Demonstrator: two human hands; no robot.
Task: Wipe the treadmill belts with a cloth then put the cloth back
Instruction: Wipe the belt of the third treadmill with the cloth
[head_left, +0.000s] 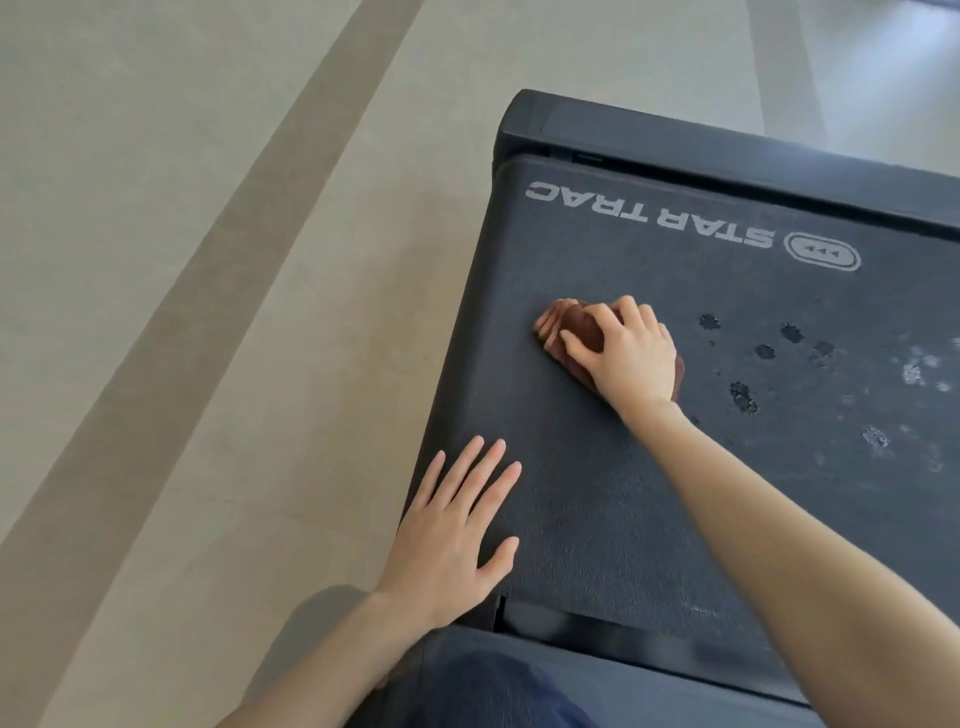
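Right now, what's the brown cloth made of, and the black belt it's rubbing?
The brown cloth looks like soft woven fabric: folded layers show at its edge. The black belt looks like matte rubber or a similar synthetic, with a fine pebbled texture and printed white lettering; which one exactly can't be told.

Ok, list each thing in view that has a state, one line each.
cloth: folded, pressed flat on the belt under the right hand.
treadmill belt: dark splotches and pale smudges at right, not yet wiped.
right hand: grip closed on the cloth.
left hand: open, fingers spread, flat on the belt's left edge.
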